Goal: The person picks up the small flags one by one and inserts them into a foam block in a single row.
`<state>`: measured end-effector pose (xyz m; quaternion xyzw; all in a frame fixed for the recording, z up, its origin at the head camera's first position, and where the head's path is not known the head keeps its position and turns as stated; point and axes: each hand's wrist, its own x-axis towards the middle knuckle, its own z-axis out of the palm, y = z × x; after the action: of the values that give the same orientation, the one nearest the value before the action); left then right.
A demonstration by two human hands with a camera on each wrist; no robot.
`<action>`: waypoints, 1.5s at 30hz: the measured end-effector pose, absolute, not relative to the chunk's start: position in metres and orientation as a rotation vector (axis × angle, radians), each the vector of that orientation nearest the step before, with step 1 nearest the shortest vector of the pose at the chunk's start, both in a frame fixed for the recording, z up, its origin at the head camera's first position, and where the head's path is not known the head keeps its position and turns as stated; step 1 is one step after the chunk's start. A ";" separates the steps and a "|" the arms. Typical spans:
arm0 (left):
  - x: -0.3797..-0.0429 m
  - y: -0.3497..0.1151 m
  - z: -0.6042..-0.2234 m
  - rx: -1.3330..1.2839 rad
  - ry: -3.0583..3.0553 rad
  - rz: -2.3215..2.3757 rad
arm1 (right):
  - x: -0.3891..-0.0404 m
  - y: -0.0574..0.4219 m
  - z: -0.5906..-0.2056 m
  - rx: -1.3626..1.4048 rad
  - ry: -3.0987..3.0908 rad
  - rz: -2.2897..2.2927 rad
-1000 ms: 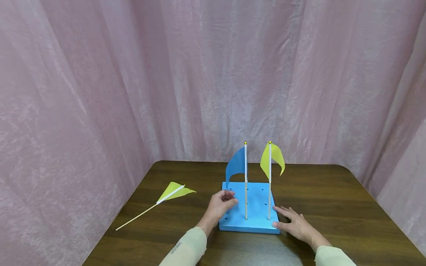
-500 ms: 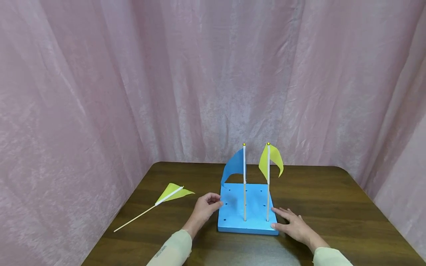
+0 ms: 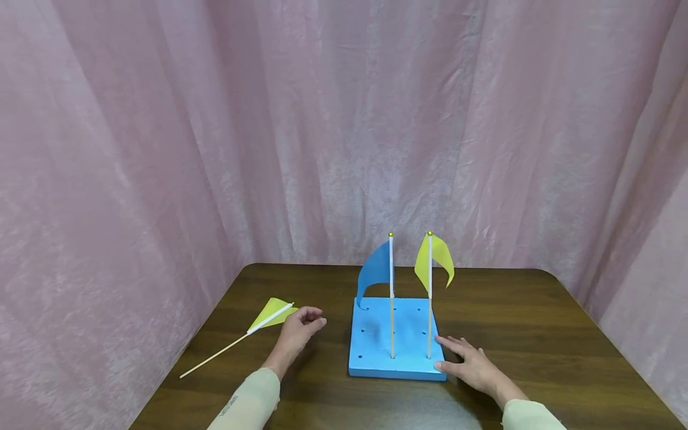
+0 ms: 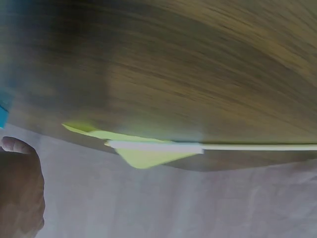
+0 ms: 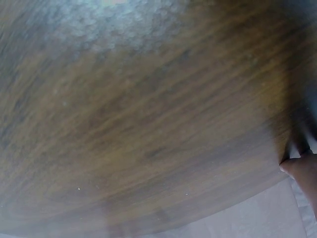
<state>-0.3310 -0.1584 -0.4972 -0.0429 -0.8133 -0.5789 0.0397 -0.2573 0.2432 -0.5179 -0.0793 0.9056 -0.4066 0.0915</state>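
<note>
A light blue board (image 3: 376, 343) with several small holes lies on the table. Two small flags stand upright in its front row: a blue flag (image 3: 374, 269) in the middle hole and a yellow flag (image 3: 442, 254) at the right. My right hand (image 3: 473, 367) rests at the board's right edge, thumb and fingers spread along it. Left of the board, a second yellow flag (image 3: 269, 316) lies flat on its wooden stick (image 3: 215, 355). My left hand (image 3: 297, 335), loosely bent and holding nothing, overlaps that flag's right tip. The left wrist view shows the lying flag (image 4: 153, 151) apart from the hand.
The dark wooden table (image 3: 537, 334) has rounded far corners. Pink curtains (image 3: 344, 131) hang close behind it and along both sides.
My left hand has moved left, from over the board to the lying yellow flag. My right hand has stayed at the board's right edge, and the standing flags remain in their holes.
</note>
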 end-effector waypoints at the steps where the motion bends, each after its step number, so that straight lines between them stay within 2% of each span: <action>1: -0.332 -0.163 -0.497 -0.130 -2.476 -1.763 | -0.257 0.243 -0.517 -0.238 2.695 -1.203; 11: -0.338 -0.217 -0.498 -0.020 -2.444 -1.569 | -0.257 0.240 -0.516 -0.251 2.709 -1.196; 24: -0.328 -0.290 -0.495 0.156 -2.584 -1.325 | -0.257 0.240 -0.516 -0.259 2.708 -1.206; 45: -0.312 -0.332 -0.505 0.221 -2.652 -1.220 | -0.256 0.239 -0.514 -0.255 2.696 -1.218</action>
<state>-0.3121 -0.3325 -0.5054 0.0752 -0.9006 -0.4145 0.1068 -0.2558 0.2392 -0.5139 -0.0856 0.9045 -0.4087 0.0862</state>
